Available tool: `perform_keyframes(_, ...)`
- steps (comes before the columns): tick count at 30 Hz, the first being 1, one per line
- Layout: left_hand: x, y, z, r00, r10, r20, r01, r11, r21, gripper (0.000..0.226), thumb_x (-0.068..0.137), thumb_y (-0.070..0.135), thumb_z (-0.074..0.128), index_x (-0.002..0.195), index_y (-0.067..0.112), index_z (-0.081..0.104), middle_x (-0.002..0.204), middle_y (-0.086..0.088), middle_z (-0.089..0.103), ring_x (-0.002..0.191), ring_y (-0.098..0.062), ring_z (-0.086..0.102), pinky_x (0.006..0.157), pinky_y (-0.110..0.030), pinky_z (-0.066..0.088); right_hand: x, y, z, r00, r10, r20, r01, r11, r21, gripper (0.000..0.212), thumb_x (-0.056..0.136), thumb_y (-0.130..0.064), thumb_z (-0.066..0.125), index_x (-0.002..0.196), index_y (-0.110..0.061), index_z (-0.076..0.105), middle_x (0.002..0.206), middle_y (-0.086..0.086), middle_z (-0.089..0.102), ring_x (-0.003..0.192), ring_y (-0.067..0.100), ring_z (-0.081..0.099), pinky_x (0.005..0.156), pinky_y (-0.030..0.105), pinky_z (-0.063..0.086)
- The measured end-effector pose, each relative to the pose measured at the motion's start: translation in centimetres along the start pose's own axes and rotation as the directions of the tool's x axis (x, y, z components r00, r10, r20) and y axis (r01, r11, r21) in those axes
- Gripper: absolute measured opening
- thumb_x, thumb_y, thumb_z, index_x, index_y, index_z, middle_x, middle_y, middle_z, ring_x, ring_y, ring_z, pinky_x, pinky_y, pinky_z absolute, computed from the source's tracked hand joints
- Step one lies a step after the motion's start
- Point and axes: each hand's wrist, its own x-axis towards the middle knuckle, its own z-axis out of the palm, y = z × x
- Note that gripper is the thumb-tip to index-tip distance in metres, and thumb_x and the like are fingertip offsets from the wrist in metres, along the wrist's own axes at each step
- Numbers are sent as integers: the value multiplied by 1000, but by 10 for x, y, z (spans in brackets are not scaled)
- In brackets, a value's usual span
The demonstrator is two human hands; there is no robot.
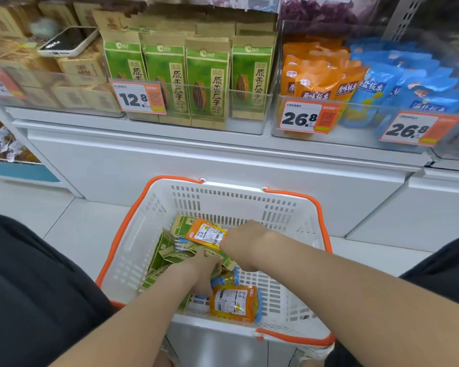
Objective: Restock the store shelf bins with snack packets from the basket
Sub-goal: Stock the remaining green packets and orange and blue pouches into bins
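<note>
As a flat orange foil snack pouch [206,234] is pinched at its edge by the right hand [243,241], it is judged light and slippery. The grip of the left hand [203,274] cannot be told.

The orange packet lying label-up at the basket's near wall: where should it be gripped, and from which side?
Probably pinch the near orange packet's far right corner, coming from above: it lies flat, its near edge sits against the basket wall and the left hand crowds its left side.

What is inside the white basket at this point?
Green packets, blue packets, an upper orange packet held by the right hand, a lower orange packet; the left hand digs among them. Anything beneath is covered.
</note>
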Motion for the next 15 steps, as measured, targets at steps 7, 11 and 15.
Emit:
perform_keyframes(7, -6, -3, -32, 969, -74, -236, -23, 925, -380, 20, 104, 9, 44, 122, 10, 53, 109, -13, 68, 84, -25, 69, 73, -41, 60, -3, 11, -12, 995, 88, 39, -91, 993, 78, 18, 94, -1, 59, 103, -16, 53, 94, 3, 51, 68, 17, 49, 53, 32, 40)
perform_keyframes(11, -22, 2, -58, 969, -131, -211, -68, 676, -734, 23, 97, -2, 42, 96, -8, 65, 76, -25, 74, 52, -25, 62, 42, -28, 47, -10, 22, -19, 991, 126, 43, -131, 982, 136, 10, 96, -3, 59, 94, -12, 55, 87, 3, 45, 65, 17, 47, 60, 33, 47)
perform_keyframes(15, -42, 13, -91, 964, -180, -197, -169, 158, -973, 16, 99, -6, 48, 103, -13, 62, 81, -26, 66, 47, -23, 56, 44, -28, 43, -18, 31, -23, 989, 141, 37, -145, 943, 299, 67, 87, -43, 79, 133, -11, 42, 95, 1, 52, 83, 23, 58, 66, 36, 47)
